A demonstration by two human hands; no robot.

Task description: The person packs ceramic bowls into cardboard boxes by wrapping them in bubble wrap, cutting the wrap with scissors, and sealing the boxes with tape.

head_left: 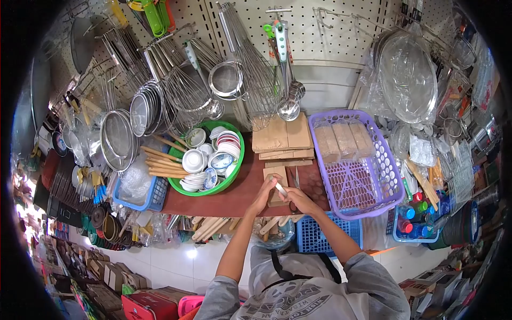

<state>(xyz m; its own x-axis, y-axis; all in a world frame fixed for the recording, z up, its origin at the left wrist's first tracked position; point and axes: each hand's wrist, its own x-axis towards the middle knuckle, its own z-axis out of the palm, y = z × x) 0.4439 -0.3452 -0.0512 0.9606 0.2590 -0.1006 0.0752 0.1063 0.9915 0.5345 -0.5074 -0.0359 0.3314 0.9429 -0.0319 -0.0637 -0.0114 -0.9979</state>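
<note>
My left hand (263, 194) and my right hand (300, 199) meet over the front of the reddish-brown table (234, 207). Between their fingers is a small pale roll (280, 189) that looks like tape, pinched from both sides. Beneath the hands lies a narrow piece of brown cardboard (273, 172). A pair of scissors (297, 177) rests just beyond my right hand, blades pointing away, its handles partly hidden. Behind the hands is a stack of flat cardboard pieces (280, 136).
A green basin (234, 180) of bowls and wooden-handled tools stands left. On the right, a purple basket (392, 197) holds brown blocks in clear wrap. Whisks (248, 80), strainers (226, 79) and ladles (288, 109) hang above. A blue crate (330, 234) sits below the table's front edge.
</note>
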